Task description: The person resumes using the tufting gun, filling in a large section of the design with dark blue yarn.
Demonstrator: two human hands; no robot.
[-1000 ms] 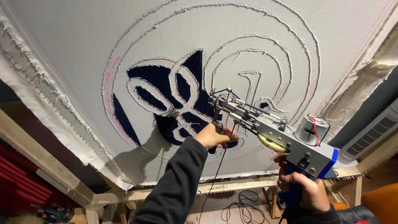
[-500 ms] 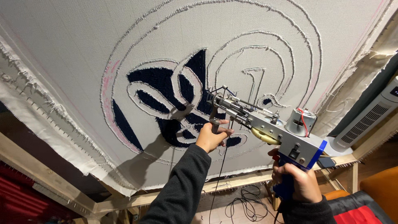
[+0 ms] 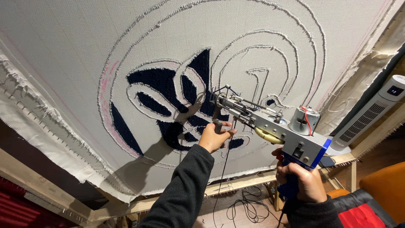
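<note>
Stretched tufting cloth [image 3: 84, 55] on a wooden frame [image 3: 46, 192], white-outlined swirl design partly filled with navy pile [image 3: 162, 82]. Tufting gun [image 3: 270, 124] pressed tip-first against the cloth near the navy patch. Left hand [image 3: 215, 137] clenched round the gun's front handle; right hand [image 3: 301, 181] grasping the blue rear grip. White tower fan [image 3: 371, 112] at right; black cable [image 3: 247, 204] coiled on floor.

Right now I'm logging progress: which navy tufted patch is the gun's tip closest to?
The tufting gun tip sits by the tall pointed navy patch at centre; the others lie further left or below.
</note>
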